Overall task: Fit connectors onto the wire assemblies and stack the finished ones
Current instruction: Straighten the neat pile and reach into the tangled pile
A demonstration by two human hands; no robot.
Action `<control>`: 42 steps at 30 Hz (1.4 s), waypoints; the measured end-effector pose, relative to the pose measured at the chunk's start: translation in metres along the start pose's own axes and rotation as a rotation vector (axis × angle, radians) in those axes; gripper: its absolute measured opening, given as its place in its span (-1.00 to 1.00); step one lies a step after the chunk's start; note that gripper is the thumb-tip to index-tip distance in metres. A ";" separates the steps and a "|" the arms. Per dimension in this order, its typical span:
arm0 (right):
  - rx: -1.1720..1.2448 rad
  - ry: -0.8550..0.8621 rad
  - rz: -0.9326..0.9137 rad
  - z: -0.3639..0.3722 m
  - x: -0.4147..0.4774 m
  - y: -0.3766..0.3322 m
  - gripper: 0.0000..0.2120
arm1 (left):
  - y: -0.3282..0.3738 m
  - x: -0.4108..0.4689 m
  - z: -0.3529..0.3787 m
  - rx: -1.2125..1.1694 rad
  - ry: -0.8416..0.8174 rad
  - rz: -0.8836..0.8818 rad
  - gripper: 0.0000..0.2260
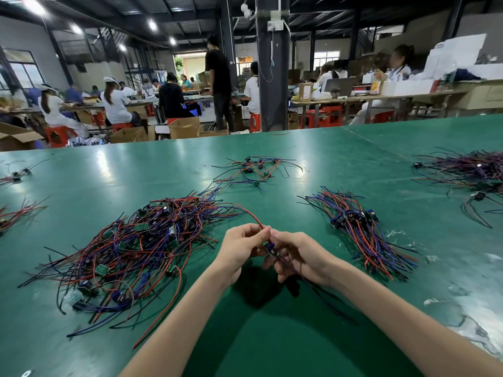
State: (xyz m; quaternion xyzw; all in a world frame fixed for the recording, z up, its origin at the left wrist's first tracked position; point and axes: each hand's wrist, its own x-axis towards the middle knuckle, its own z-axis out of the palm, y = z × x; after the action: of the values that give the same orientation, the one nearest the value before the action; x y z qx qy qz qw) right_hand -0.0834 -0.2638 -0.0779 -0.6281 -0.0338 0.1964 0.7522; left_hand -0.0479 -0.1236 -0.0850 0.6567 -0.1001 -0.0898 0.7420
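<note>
Both hands [268, 250] pinching perhaps a connector [270, 247], over green table [272, 336], busy workshop.

Beyond the green table [272, 148], seated workers [115, 102] fill benches among cardboard boxes [185, 127].

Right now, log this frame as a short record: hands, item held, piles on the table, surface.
left hand: pinching a red wire near its end
right hand: gripping a small blue part with dark wires trailing below
loose pile: tangled red, blue and black wires with green boards, to the person's left
neat bundle: wires lying side by side, to the person's right
small group: a few pieces farther back
table: green, worn and scuffed at the right edge
</note>
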 end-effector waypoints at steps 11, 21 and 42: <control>-0.050 0.034 -0.041 -0.002 -0.002 0.002 -0.80 | 0.000 -0.002 0.001 -0.112 0.013 -0.039 -0.88; -0.051 0.069 -0.058 0.001 -0.004 0.001 -0.72 | -0.002 -0.002 0.002 -0.070 0.026 -0.014 -0.82; -0.211 0.216 -0.067 0.010 -0.004 0.001 -0.69 | -0.007 0.013 -0.014 0.465 0.361 0.367 -0.86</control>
State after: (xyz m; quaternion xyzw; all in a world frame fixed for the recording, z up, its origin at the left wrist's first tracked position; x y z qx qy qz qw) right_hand -0.0901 -0.2556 -0.0761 -0.7195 0.0060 0.0979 0.6876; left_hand -0.0320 -0.1148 -0.0933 0.7847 -0.1013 0.1878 0.5820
